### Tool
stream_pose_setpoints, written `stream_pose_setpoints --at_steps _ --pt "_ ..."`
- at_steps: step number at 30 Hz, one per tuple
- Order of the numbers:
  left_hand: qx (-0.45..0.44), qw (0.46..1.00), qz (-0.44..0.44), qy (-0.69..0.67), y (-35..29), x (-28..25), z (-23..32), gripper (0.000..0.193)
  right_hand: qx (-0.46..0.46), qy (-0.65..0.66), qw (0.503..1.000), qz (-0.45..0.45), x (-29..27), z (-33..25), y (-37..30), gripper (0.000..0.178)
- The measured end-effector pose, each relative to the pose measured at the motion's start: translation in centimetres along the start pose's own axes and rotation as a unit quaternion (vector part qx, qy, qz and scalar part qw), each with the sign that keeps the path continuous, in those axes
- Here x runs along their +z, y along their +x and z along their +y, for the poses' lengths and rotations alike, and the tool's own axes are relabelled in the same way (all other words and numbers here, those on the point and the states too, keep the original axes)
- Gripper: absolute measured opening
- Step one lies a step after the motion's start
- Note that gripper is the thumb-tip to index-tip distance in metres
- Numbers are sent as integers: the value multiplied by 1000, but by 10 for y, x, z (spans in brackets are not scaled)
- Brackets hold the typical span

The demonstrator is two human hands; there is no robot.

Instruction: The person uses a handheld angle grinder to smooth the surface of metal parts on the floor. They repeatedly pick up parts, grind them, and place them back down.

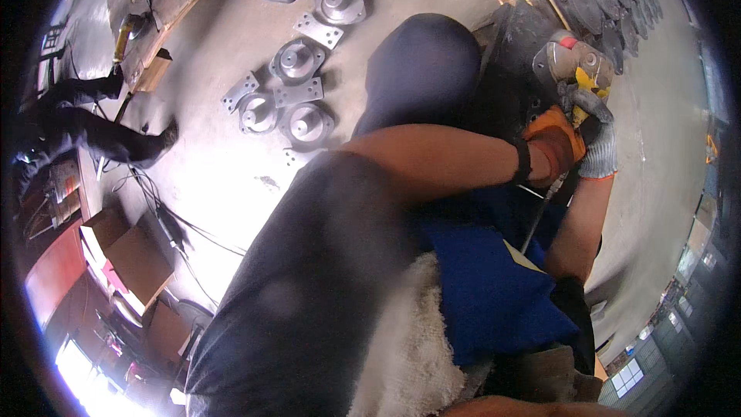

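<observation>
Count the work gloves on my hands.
2: an orange work glove on your left hand and a grey work glove with an orange hem on your right hand, both at the yellow handheld tool.

Yellow tool [584, 79] over grey plate [562, 62]

Floor [660, 162] lies open right of the yellow tool [584, 79], piled plates [593, 1] blocking ahead

Grey floor [208, 54], round flanged metal parts [306, 125], drilled rectangular plates [299, 93] among them, dark cables [164, 225] at left
</observation>
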State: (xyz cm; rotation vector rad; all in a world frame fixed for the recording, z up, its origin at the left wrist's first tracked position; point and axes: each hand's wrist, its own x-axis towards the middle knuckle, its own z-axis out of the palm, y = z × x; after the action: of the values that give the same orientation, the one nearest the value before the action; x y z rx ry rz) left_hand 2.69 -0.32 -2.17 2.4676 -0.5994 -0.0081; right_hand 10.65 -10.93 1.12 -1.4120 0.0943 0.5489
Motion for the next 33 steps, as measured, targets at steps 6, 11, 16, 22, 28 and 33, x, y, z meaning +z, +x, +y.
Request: stream_pose_setpoints --at_steps 6,11,16,22,28,33 --pt "104 990 -95 -5 9 -31 -9 34 4 113 994 4 -34 14 -4 33" --pt "-8 991 -133 -8 -9 -55 -19 31 37 84 988 125 43 -4 -13 31" --pt "-159 959 153 -180 -20 76 -6 45 101 3 987 129 41 5 -33 31" --pt "-125 973 71 -182 -54 94 1 47 137 3 989 59 32 25 -53 33" --pt "-24 999 -12 -20 -55 117 -18 42 132 -109 984 47 48 6 -41 31" --pt "-14 997 67 20 -70 114 -10 36 129 -112 985 7 54 2 -53 38"
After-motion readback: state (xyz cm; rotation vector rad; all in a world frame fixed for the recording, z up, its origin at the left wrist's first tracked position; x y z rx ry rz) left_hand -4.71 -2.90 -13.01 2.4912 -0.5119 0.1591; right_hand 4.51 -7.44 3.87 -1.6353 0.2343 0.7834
